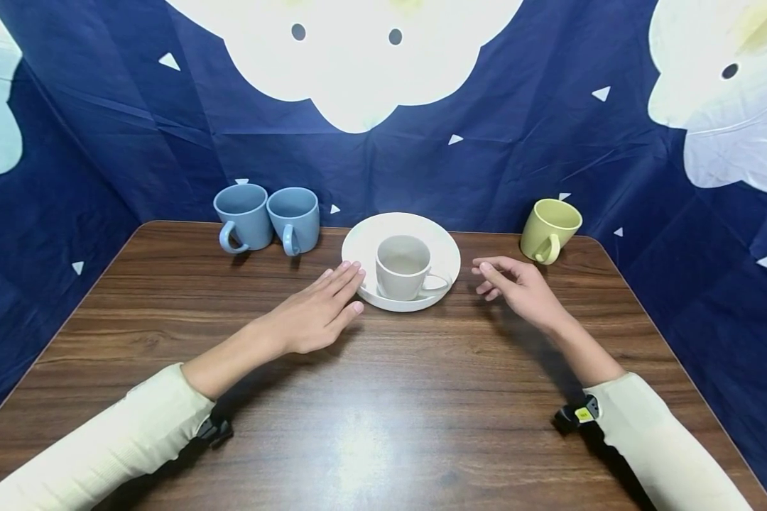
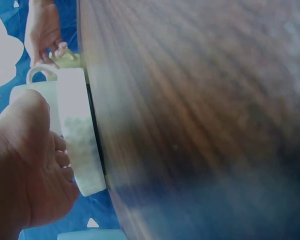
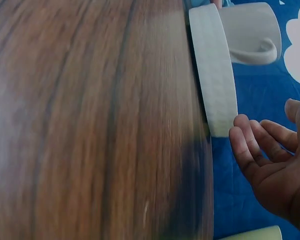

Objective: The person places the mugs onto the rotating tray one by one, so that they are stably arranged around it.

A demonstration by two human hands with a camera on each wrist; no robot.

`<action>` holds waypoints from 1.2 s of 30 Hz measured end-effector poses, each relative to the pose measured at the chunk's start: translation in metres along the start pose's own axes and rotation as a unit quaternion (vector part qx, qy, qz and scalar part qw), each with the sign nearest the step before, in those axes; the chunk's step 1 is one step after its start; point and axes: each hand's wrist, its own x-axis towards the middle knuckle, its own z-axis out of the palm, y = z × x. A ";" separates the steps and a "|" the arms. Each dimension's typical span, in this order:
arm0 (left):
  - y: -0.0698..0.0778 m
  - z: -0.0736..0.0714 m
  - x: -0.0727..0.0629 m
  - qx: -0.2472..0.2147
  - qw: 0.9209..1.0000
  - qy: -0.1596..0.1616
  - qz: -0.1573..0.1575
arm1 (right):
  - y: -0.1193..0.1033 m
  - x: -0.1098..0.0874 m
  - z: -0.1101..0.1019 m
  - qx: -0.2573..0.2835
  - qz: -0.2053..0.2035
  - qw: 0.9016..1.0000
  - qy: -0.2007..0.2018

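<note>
Blue mugs beyond straight-fingered left hand, green mug beyond relaxed right hand.

The brown wood-grained table carries two blue mugs, a white dish and a yellow-green mug.

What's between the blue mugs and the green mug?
In the head view, a white dish bearing a pale cup stands there, with the left hand at its left and the right hand at its right.

a round, shallow white dish lies flat near the bench far edge; inside, a pale grey mug stands upright, handle toward the right edge.
</note>
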 end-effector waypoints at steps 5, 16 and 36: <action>-0.002 0.001 0.000 -0.001 1.000 0.002 -0.001 | 0.002 -0.004 -0.007 0.007 0.011 1.000 0.017; 0.002 0.003 -0.005 0.005 1.000 0.010 0.013 | 0.008 -0.011 -0.022 0.000 0.009 0.999 0.046; 0.016 0.007 -0.020 0.008 1.000 -0.009 0.016 | 0.022 -0.017 -0.046 -0.032 0.013 0.996 0.086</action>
